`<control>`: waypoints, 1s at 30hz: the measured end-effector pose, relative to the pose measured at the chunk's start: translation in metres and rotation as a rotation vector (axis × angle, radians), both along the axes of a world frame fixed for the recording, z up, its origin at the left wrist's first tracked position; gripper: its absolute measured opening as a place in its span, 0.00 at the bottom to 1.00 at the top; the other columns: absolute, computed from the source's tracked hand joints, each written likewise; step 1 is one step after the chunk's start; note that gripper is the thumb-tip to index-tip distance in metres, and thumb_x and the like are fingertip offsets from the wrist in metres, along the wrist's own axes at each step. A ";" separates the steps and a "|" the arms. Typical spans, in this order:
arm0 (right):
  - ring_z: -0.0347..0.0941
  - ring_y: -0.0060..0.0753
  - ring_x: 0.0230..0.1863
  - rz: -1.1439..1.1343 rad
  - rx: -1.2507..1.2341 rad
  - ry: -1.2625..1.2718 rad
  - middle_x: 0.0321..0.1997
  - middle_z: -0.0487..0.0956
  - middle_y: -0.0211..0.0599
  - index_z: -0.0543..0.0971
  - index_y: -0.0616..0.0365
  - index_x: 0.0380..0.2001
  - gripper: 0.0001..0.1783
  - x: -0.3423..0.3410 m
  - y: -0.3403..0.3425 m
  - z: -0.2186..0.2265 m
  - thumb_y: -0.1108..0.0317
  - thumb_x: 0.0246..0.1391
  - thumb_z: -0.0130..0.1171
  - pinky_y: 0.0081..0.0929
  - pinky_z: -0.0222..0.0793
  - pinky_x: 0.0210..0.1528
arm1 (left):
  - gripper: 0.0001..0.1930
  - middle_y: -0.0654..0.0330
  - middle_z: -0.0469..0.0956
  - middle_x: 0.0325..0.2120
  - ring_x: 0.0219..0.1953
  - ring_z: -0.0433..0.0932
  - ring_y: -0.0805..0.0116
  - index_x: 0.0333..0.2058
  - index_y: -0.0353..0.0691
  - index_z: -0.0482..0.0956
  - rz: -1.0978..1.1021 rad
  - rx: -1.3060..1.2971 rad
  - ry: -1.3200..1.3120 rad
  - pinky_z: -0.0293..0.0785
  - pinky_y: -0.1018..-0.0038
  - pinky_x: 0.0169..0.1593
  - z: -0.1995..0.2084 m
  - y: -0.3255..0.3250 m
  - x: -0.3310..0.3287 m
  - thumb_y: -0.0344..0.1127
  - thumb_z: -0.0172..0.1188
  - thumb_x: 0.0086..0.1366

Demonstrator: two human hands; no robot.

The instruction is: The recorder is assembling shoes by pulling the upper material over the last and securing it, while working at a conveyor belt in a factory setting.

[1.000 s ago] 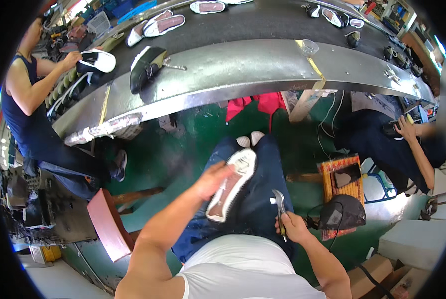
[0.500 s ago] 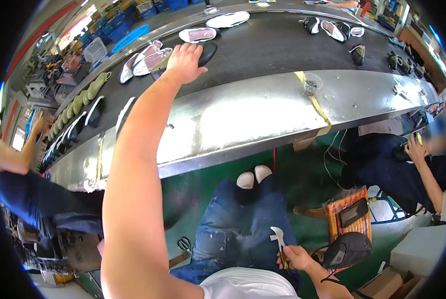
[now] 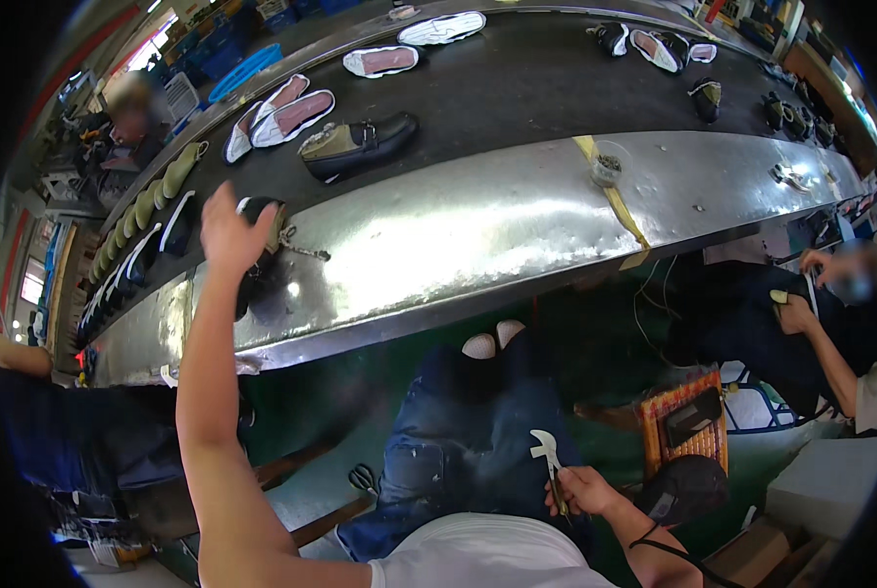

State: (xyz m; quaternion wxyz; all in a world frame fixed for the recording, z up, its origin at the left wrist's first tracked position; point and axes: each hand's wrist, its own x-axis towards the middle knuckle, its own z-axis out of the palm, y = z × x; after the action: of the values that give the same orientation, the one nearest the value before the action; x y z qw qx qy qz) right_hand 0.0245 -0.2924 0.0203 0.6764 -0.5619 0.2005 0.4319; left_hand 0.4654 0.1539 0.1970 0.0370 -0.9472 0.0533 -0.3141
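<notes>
My left hand (image 3: 230,235) is stretched out over the metal edge of the bench, thumb spread from the fingers. It is at a dark shoe (image 3: 274,227) with a loose lace trailing onto the metal; hand and forearm hide much of this shoe, and firm contact cannot be made out. Beyond it, an olive and black shoe (image 3: 360,147) lies on the dark belt. Low over my lap, my right hand (image 3: 583,488) is closed round the handle of metal lasting pliers (image 3: 546,453), whose curved head points up.
White-edged shoe uppers (image 3: 293,116) lie on the dark belt (image 3: 517,98), with olive shoe lasts (image 3: 144,208) in a row at left. A clear cup of small dark bits (image 3: 607,169) stands on the metal edge (image 3: 438,225). People sit on both sides; a stool (image 3: 688,421) is at right.
My left hand has let go of the olive and black shoe, which now lies on the belt, and has moved left and nearer to the dark laced shoe. My right hand stays put.
</notes>
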 end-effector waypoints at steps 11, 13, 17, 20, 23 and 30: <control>0.80 0.30 0.29 0.065 -0.016 -0.070 0.34 0.81 0.42 0.73 0.63 0.43 0.27 -0.018 0.026 -0.006 0.49 0.71 0.35 0.19 0.65 0.20 | 0.24 0.56 0.80 0.31 0.30 0.79 0.65 0.40 0.28 0.77 0.026 -1.066 0.665 0.76 0.68 0.36 -0.004 0.097 -0.065 0.43 0.72 0.54; 0.80 0.30 0.29 0.006 -0.040 -0.054 0.34 0.81 0.42 0.73 0.64 0.43 0.27 -0.032 0.031 -0.011 0.49 0.71 0.35 0.19 0.65 0.20 | 0.19 0.60 0.80 0.33 0.31 0.78 0.72 0.42 0.29 0.76 -0.180 -1.514 0.585 0.75 0.72 0.35 0.000 0.072 -0.097 0.41 0.66 0.62; 0.79 0.28 0.26 -0.130 -0.064 -0.080 0.32 0.81 0.41 0.73 0.65 0.42 0.25 -0.057 0.044 -0.013 0.53 0.72 0.35 0.17 0.63 0.17 | 0.28 0.48 0.79 0.43 0.47 0.78 0.54 0.53 0.32 0.72 -0.650 -2.225 0.321 0.73 0.59 0.55 -0.002 0.023 -0.218 0.51 0.58 0.67; 0.80 0.29 0.26 -0.134 -0.073 -0.110 0.31 0.80 0.41 0.73 0.65 0.41 0.27 -0.055 0.046 -0.012 0.51 0.72 0.33 0.18 0.64 0.17 | 0.23 0.43 0.80 0.41 0.46 0.79 0.48 0.46 0.32 0.77 -0.844 -2.115 1.004 0.78 0.56 0.51 -0.060 -0.012 -0.266 0.44 0.65 0.59; 0.80 0.30 0.26 -0.176 -0.105 -0.067 0.31 0.80 0.41 0.72 0.65 0.41 0.28 -0.056 0.044 -0.010 0.50 0.72 0.32 0.18 0.64 0.17 | 0.35 0.46 0.79 0.45 0.46 0.80 0.54 0.52 0.32 0.74 -0.860 -2.356 1.263 0.79 0.59 0.49 -0.109 -0.079 -0.340 0.41 0.76 0.46; 0.79 0.33 0.25 -0.365 -0.167 -0.052 0.29 0.80 0.40 0.73 0.63 0.41 0.28 -0.083 0.048 -0.005 0.49 0.72 0.31 0.20 0.64 0.17 | 0.49 0.40 0.76 0.51 0.54 0.76 0.44 0.62 0.34 0.65 -0.242 -0.695 1.378 0.71 0.64 0.58 -0.152 -0.135 -0.416 0.63 0.69 0.49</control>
State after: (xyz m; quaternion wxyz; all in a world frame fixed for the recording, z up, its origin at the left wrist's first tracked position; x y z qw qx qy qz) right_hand -0.0586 -0.2443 0.0149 0.6993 -0.5816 0.3165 0.2694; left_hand 0.0495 0.0192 0.0450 -0.3376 -0.8734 0.0657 0.3447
